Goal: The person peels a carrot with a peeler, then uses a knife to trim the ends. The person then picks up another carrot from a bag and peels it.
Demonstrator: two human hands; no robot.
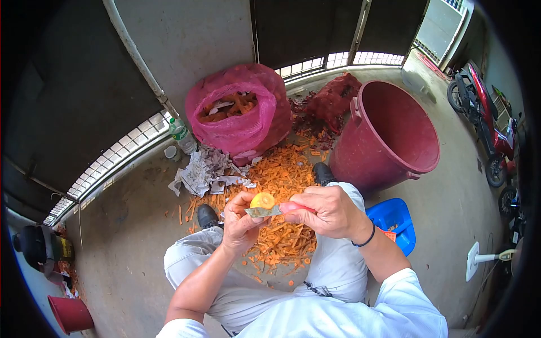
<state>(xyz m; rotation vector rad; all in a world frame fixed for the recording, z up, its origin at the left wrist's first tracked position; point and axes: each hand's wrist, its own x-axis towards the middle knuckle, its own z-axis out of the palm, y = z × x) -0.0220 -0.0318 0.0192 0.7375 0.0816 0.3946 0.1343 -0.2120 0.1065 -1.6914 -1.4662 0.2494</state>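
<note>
Between my hands is a carrot [262, 200], its round cut end facing up. My left hand [241, 221] is closed around it from the left. A knife with a red handle [295, 208] is in my right hand [327, 209]; its short blade [262, 212] points left and lies across the carrot just below the cut face. A wristband [365, 235] circles my right wrist. Below both hands, a heap of orange peelings [287, 239] covers the floor between my legs. The rest of the carrot is hidden by my left hand.
A pink mesh sack [236, 132] holding peelings stands ahead, beside crumpled paper [204, 169] and a plastic bottle [182, 135]. To the right are a big red bin [366, 143], a red net bag [335, 101], a blue tray [389, 217] and motorcycles [487, 118].
</note>
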